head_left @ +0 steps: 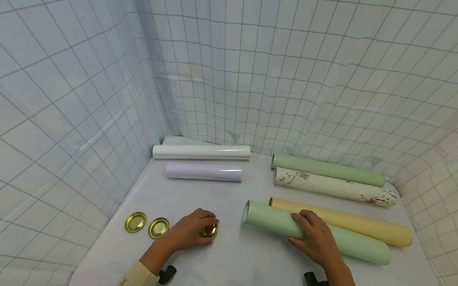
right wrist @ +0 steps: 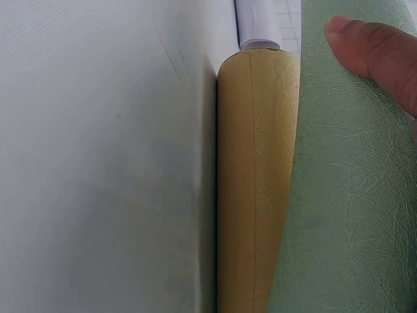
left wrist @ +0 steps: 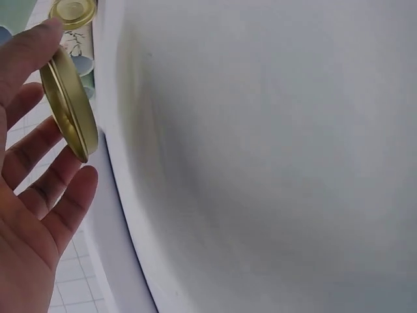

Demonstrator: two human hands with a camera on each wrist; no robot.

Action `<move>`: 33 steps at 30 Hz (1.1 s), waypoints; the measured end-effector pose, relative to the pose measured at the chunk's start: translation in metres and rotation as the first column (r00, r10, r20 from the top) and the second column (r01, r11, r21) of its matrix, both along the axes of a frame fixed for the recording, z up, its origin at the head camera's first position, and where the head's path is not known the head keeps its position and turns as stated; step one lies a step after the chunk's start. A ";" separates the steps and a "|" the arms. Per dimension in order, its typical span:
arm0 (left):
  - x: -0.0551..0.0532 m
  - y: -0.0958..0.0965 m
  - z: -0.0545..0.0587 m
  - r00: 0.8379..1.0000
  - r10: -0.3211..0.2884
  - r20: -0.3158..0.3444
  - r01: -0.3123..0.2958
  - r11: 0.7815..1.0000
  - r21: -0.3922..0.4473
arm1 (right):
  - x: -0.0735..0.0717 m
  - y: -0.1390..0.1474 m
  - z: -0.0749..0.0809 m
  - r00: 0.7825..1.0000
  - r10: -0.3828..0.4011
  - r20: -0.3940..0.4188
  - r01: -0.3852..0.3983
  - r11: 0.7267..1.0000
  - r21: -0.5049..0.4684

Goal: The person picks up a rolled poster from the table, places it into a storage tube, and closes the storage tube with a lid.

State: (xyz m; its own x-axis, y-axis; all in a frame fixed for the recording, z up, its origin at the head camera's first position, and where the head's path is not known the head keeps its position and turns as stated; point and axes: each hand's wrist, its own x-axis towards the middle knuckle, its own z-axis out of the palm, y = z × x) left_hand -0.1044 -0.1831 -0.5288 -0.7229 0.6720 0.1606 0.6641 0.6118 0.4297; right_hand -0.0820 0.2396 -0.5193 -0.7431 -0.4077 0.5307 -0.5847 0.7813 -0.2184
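Note:
My left hand [head_left: 191, 229] pinches a round gold lid [head_left: 209, 230] by its edge. In the left wrist view that lid [left wrist: 70, 107] stands tilted between thumb and fingers. My right hand [head_left: 315, 236] grips a pale green tube [head_left: 358, 243] round its middle, thumb on the near side. The tube's open left end faces the lid, with a gap between them. A yellow tube [head_left: 354, 220] lies just behind the green one, partly covered by it. Two more gold lids [head_left: 135, 222] lie left of my left hand, shallow insides up.
A white roll [head_left: 200, 151] and a lilac roll [head_left: 204, 172] lie at the back left. At the back right are another green tube [head_left: 327, 169] and a floral tube [head_left: 332, 187]. Grid-patterned white curtains [head_left: 243, 79] surround the white table [head_left: 218, 194].

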 end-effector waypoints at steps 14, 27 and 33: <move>-0.006 0.020 0.014 0.987 -0.009 0.163 -0.040 0.954 0.296 | 0.000 0.001 -0.002 1.000 0.002 0.002 -0.002 1.000 0.005; -0.013 0.047 0.019 0.973 -0.109 0.201 -0.019 0.837 0.547 | 0.003 -0.001 -0.003 1.000 -0.006 -0.003 0.006 1.000 0.009; -0.014 0.060 0.020 0.972 -0.118 0.204 -0.037 0.779 0.626 | 0.004 -0.001 -0.004 1.000 0.016 -0.018 -0.016 1.000 0.017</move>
State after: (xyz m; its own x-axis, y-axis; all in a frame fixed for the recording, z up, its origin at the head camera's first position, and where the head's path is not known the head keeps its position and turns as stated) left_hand -0.1185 -0.1234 -0.5091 -0.7647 0.5102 0.3936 0.5226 0.1335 0.8421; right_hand -0.0782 0.2381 -0.5238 -0.7265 -0.4282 0.5375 -0.6009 0.7753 -0.1946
